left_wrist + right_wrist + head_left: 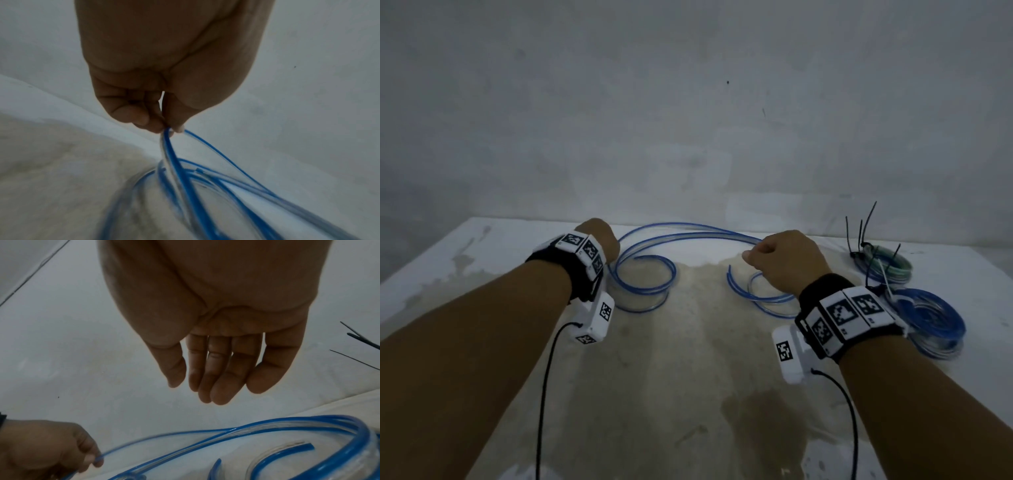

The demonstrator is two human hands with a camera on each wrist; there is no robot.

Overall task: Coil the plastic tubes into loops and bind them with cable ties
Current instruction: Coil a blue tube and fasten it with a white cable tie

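A clear plastic tube with a blue stripe (688,233) lies partly coiled on the table. One loop (643,284) sits beside my left hand (599,240), and a free end curls near my right wrist (756,294). In the left wrist view, my left hand (166,128) pinches strands of the tube (185,178) between thumb and fingertips, lifting them off the table. My right hand (195,391) hangs above the tube (267,426) with relaxed fingers and holds nothing. The left hand (51,449) also shows there, gripping the tube.
At the right of the table lie two bound coils, a greenish one (890,267) and a blue one (928,318). Black cable ties (859,229) stick up beside them. A grey wall (688,102) rises right behind the stained table (654,377).
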